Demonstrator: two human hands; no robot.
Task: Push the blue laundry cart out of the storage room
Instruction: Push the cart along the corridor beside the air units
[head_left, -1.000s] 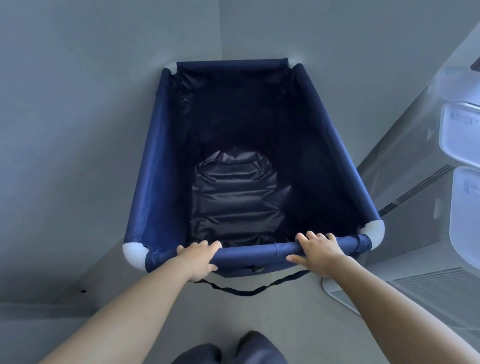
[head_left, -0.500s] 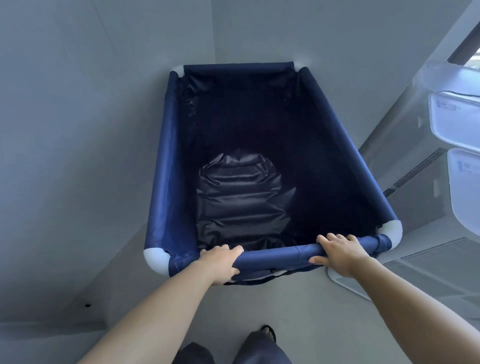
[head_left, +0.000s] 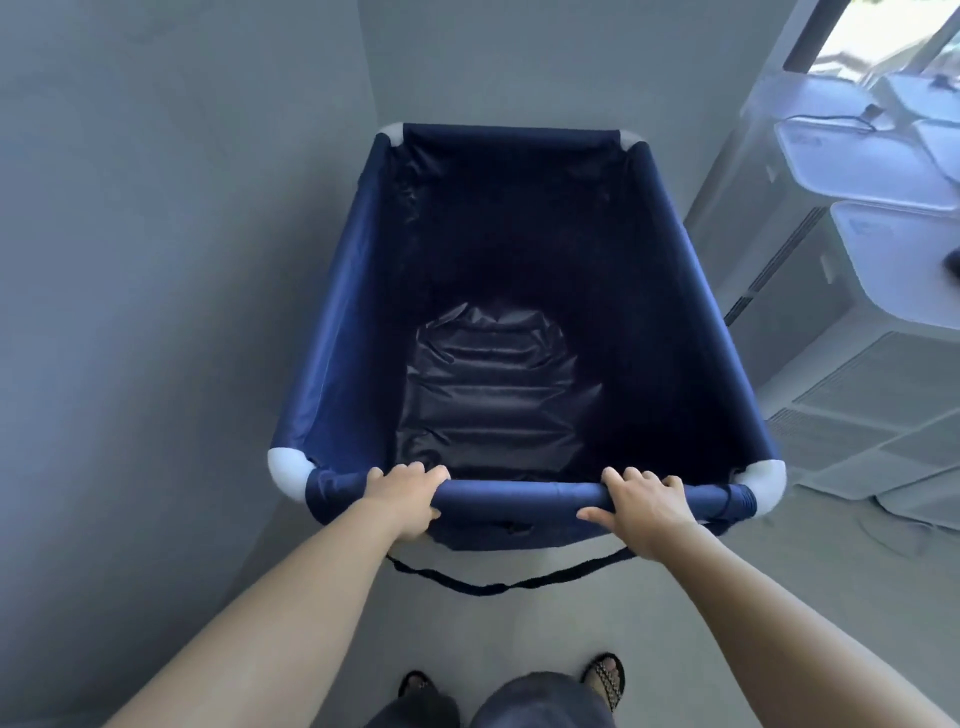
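Two grips clamp near rail (head_left: 519, 496) of navy-blue fabric laundry cart (head_left: 332, 364): left grip (head_left: 402, 496), right grip (head_left: 641, 506); black strap (head_left: 493, 587) hangs below.

the left hand (head_left: 402, 501) and right hand (head_left: 641, 506) join bare forearms (head_left: 291, 597). dark grey-blue trousers (head_left: 540, 701) cover the legs; open sandals (head_left: 602, 673) have dark patterned straps.

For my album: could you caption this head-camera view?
A person's left hand and right hand grip the near rail of a blue laundry cart.
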